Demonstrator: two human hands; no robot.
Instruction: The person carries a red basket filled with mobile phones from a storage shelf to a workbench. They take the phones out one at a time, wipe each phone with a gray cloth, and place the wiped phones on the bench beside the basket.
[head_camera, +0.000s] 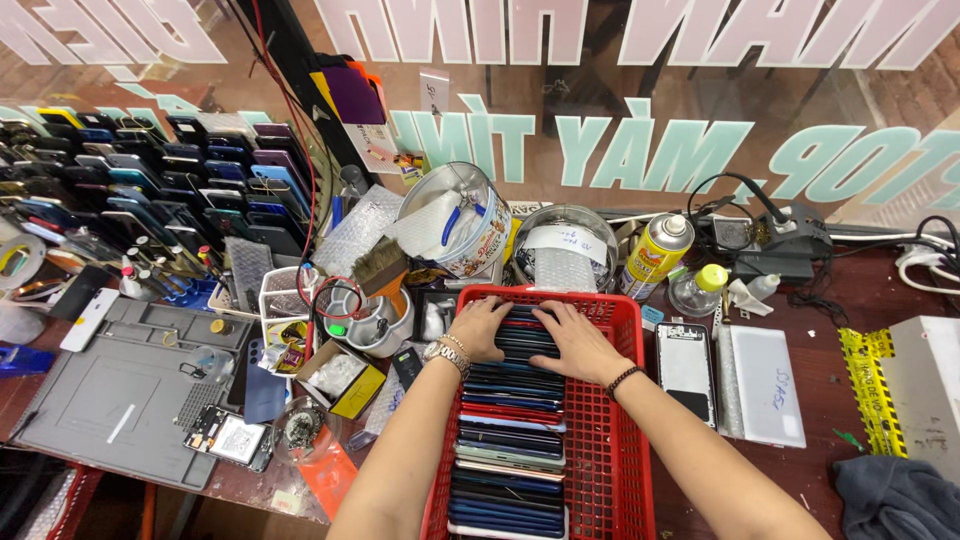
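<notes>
A red plastic basket (612, 440) stands on the bench in front of me, filled with a long row of phones (510, 440) set on edge. My left hand (480, 326) rests at the far end of the row, fingers curled over the phones near the basket's back left corner. My right hand (575, 340) lies flat on top of the phones just to the right, fingers spread toward the far rim. A watch and bracelet sit on my left wrist, a dark bead band on my right.
A grey work mat (110, 390) lies at the left with an opened phone (232, 438) at its corner. Racks of phones (150, 190) fill the back left. Round tins (455, 225), a yellow spray can (655, 255), a small bottle (697, 290) and a phone with a white panel (765, 385) sit around the basket.
</notes>
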